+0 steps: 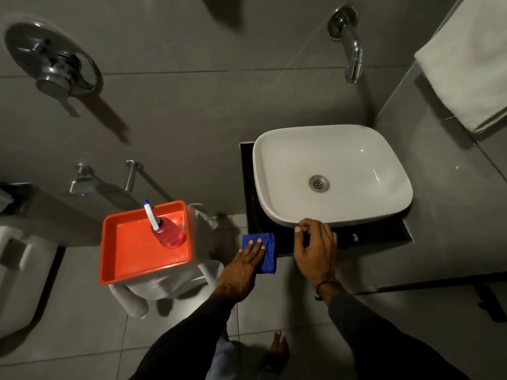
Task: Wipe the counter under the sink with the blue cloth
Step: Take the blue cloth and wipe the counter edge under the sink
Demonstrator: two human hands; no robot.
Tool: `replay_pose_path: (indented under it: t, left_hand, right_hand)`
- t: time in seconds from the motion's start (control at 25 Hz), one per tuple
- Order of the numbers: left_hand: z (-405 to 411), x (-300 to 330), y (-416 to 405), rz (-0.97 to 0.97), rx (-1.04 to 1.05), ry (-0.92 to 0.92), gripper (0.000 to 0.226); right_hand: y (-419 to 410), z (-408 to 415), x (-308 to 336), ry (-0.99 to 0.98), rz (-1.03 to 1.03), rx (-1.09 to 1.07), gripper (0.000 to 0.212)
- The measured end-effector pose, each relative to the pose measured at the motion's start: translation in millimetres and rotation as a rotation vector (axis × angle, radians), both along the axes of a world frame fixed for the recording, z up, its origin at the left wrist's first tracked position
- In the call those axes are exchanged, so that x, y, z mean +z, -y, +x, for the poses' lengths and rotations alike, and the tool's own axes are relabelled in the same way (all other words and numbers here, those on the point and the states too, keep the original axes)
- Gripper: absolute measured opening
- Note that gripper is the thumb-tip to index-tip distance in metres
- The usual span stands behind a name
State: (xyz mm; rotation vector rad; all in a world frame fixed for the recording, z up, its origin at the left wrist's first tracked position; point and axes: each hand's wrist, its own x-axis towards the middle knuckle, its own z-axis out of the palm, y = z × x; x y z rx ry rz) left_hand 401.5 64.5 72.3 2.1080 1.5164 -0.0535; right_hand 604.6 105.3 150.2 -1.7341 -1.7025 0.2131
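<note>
A white basin sits on a black counter fixed to the grey wall. A folded blue cloth lies on the counter's front left corner. My left hand presses flat on the cloth, fingers spread over it. My right hand hovers over the counter's front edge, its fingertips touching the basin's front rim. It holds nothing.
An orange tray with a pink bottle rests on a white stool left of the counter. A chrome spout juts from the wall above the basin. A white towel hangs at right. A toilet stands at left.
</note>
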Motion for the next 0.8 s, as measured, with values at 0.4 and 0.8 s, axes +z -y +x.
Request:
replay_pose_path:
  t: [0.4,0.8]
  left_hand:
    - [-76.8,34.4,-50.1,0.072,-0.071,0.066,0.069]
    - [-24.0,88.0,-151.7,0.263,-0.33,0.098,0.068]
  right_hand:
    - [58.8,-86.2,-45.7,0.341,-0.547,0.26,0.068]
    - [43.2,-102.0,-72.0,0.531,-0.599,0.39,0.087]
